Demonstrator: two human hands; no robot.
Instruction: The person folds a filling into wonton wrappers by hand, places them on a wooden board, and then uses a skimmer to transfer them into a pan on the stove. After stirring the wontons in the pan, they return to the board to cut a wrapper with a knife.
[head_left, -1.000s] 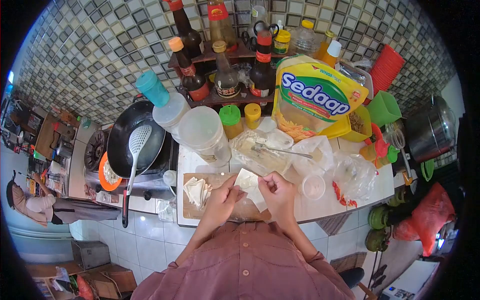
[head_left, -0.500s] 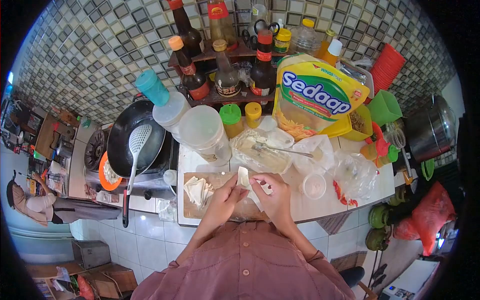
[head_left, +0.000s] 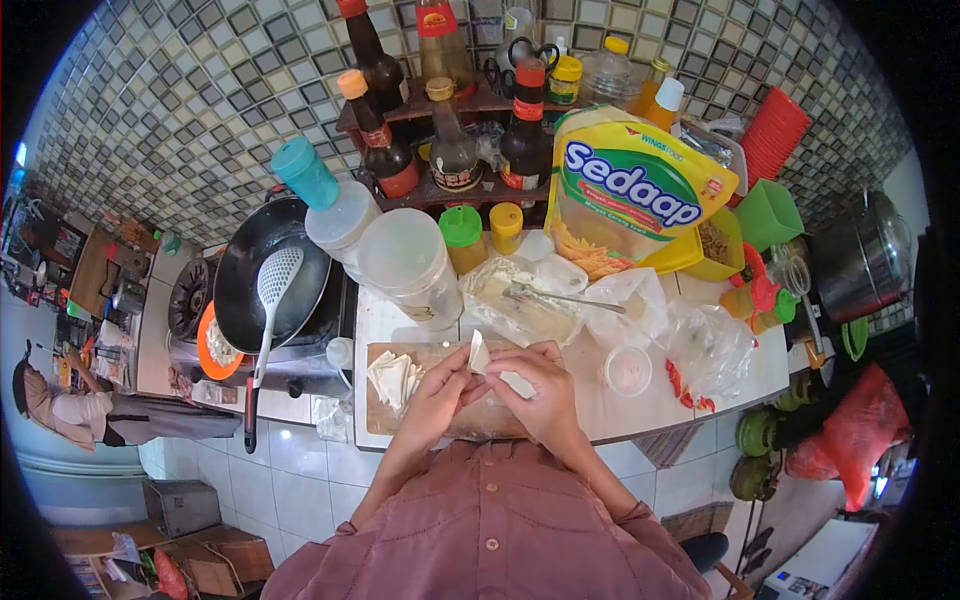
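A small folded dough wrapper (head_left: 479, 352), pale and thin, stands up between my two hands over the wooden cutting board (head_left: 395, 427). My left hand (head_left: 442, 392) pinches it from the left side. On the right, my right hand (head_left: 540, 392) has its thumb and fingers closed at the wrapper's edge. Another pale sheet (head_left: 518, 384) shows partly beneath my right hand; the rest of it is hidden. Left of my hands, a pile of wrappers (head_left: 395, 381) lies on the board.
Behind my hands sits a tray of pale filling (head_left: 490, 312) with a spoon (head_left: 570, 298). A small cup (head_left: 628, 371), plastic bag (head_left: 712, 350) and red chillies (head_left: 690, 390) are at right. Left stands a wok (head_left: 270, 320) with a slotted spatula (head_left: 280, 280). A person (head_left: 80, 405) works far left.
The wrapper has turned and now looks narrower and more pointed. My right hand has shifted slightly left and lower, its fingers closer to the left hand.
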